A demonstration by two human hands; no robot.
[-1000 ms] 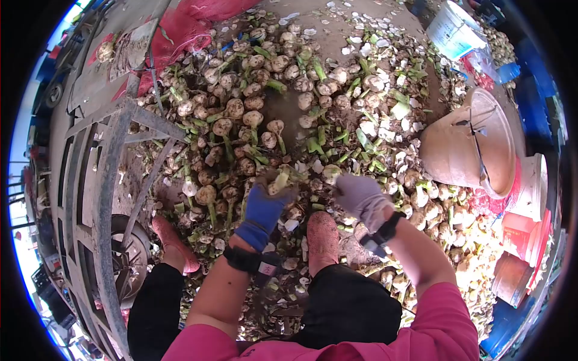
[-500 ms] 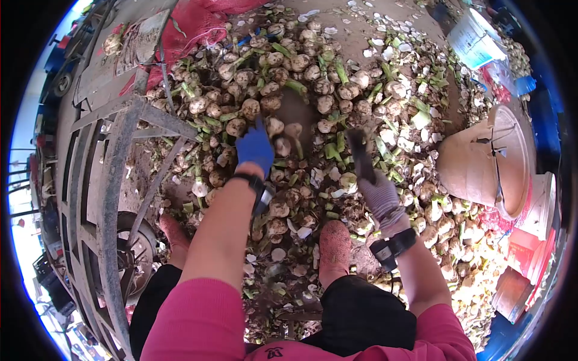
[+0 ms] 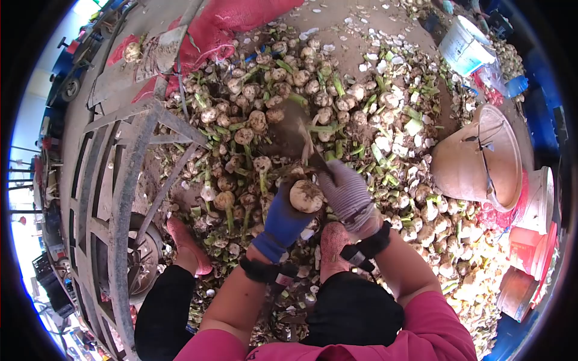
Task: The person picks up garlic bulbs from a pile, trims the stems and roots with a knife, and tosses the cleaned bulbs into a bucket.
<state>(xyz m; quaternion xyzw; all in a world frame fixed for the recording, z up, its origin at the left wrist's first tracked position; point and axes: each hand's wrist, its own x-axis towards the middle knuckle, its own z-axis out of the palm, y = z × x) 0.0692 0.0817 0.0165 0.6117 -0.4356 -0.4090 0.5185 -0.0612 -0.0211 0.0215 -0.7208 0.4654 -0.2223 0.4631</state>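
Note:
My left hand, in a blue glove, is closed around a round whitish vegetable bulb with a brown, soil-stained patch. Close beside it on the right, my right hand, in a light striped glove, grips a knife. The dark knife blade points up and left, just above the bulb; the handle is mostly hidden in the glove. A pale, blurred strip of husk or stalk shows near the blade. Many similar bulbs with green stalks lie on the ground in front of my hands.
At left stands a metal-framed cart with a wheel. Beyond the pile is a red mesh sack. On the right are a tan bucket, a white bucket and a red container. Trimmed, paler bulbs lie at lower right.
My left hand has moved from the pile down and right toward my body and now holds a bulb. My right hand has moved left with the knife, bringing it beside the bulb.

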